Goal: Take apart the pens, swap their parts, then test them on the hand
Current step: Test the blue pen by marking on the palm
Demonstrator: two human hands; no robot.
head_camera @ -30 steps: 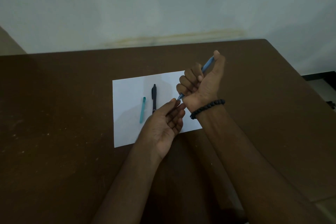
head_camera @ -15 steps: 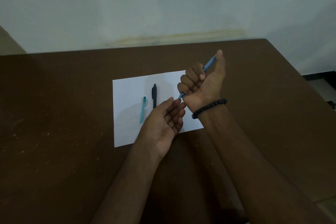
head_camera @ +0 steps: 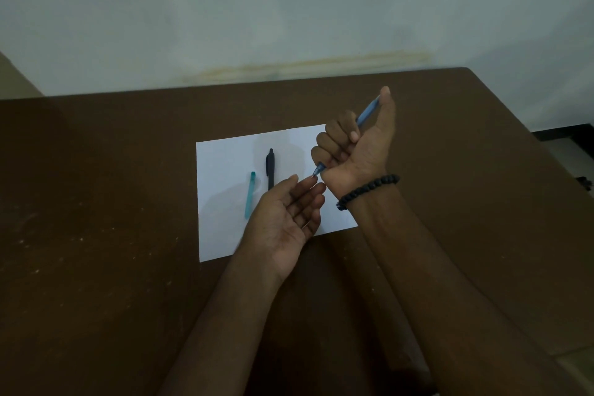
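Note:
My right hand (head_camera: 360, 145) grips a blue pen (head_camera: 368, 113) in a fist, thumb on its top end, tip pointing down-left. The pen's tip (head_camera: 316, 172) touches the fingertips of my left hand (head_camera: 289, 219), which lies palm up with relaxed fingers above the white paper (head_camera: 225, 157). On the paper lie a black pen (head_camera: 270, 167) and, to its left, a teal pen part (head_camera: 250, 194). The black pen's lower end is hidden behind my left hand.
The paper lies on a brown table (head_camera: 96, 235) set against a pale wall (head_camera: 289, 10). A black bead bracelet (head_camera: 366, 191) sits on my right wrist. The table's right edge runs diagonally at the far right.
My right hand has lowered slightly and the pen tip has come down onto my left fingertips. The pens on the paper have not moved.

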